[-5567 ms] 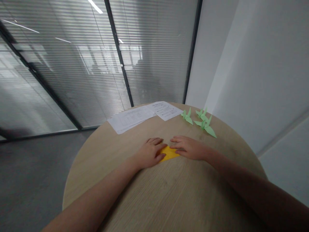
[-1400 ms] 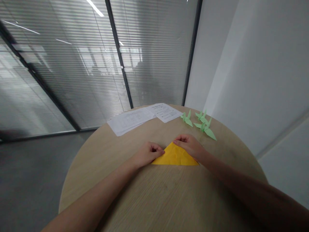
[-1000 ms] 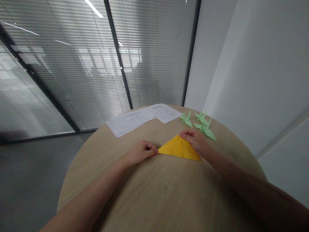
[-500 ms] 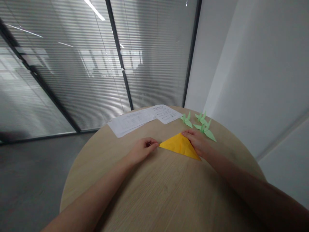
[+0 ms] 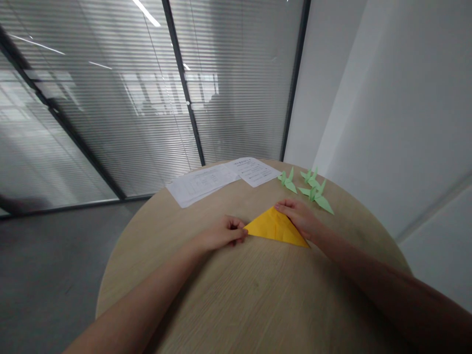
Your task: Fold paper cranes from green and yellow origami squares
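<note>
A yellow sheet of origami paper (image 5: 277,228), folded into a triangle, is held between my two hands over the round wooden table (image 5: 236,295). My left hand (image 5: 226,232) pinches its left corner between thumb and fingers. At the top corner, my right hand (image 5: 297,216) grips the paper, thumb on the near face and the other fingers partly hidden behind it. The right corner points toward my right wrist. Just beyond my right hand stand three folded light green paper cranes (image 5: 320,197).
Printed white sheets (image 5: 206,183) lie overlapping at the table's far left edge, reaching close to the cranes. Behind the table is a glass partition with blinds (image 5: 243,118); a white wall (image 5: 398,123) rises on the right.
My left hand has moved slightly right and nearer to me, with the left corner of the yellow paper. The paper has turned a little. My right hand keeps its hold.
</note>
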`<state>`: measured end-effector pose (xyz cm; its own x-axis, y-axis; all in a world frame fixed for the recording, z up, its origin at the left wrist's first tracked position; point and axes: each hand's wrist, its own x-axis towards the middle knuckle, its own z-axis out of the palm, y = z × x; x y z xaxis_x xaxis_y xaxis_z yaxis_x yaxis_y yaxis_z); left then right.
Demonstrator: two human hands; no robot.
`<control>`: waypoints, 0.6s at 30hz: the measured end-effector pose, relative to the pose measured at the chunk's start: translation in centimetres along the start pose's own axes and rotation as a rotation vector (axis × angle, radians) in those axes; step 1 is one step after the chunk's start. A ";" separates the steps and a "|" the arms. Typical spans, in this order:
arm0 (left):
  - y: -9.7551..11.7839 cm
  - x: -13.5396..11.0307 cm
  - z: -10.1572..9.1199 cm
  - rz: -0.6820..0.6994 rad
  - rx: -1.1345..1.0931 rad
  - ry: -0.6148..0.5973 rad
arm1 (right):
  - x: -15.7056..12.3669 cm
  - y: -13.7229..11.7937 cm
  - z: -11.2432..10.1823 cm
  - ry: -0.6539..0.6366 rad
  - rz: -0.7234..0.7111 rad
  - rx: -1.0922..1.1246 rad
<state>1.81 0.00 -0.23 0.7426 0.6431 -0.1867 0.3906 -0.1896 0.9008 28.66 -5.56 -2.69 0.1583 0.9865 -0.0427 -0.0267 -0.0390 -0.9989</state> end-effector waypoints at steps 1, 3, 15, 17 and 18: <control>-0.1 0.1 -0.1 -0.006 -0.031 -0.001 | 0.0 0.1 0.0 0.001 0.001 -0.016; -0.3 0.1 -0.2 -0.011 -0.090 0.005 | 0.1 0.4 -0.1 0.005 0.008 -0.032; 0.3 0.0 0.1 0.046 -0.174 0.082 | 1.4 1.3 -1.1 -0.025 0.103 0.012; 0.3 0.0 0.2 0.038 -0.170 0.084 | 1.5 1.4 -1.1 -0.018 0.095 -0.024; 0.3 0.0 0.3 0.036 -0.164 0.084 | 1.5 1.4 -1.0 -0.011 0.086 -0.049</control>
<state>2.11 -0.31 -0.04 0.7039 0.6991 -0.1258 0.2653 -0.0944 0.9595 29.85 -4.31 -4.16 0.1463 0.9809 -0.1283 0.0087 -0.1310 -0.9913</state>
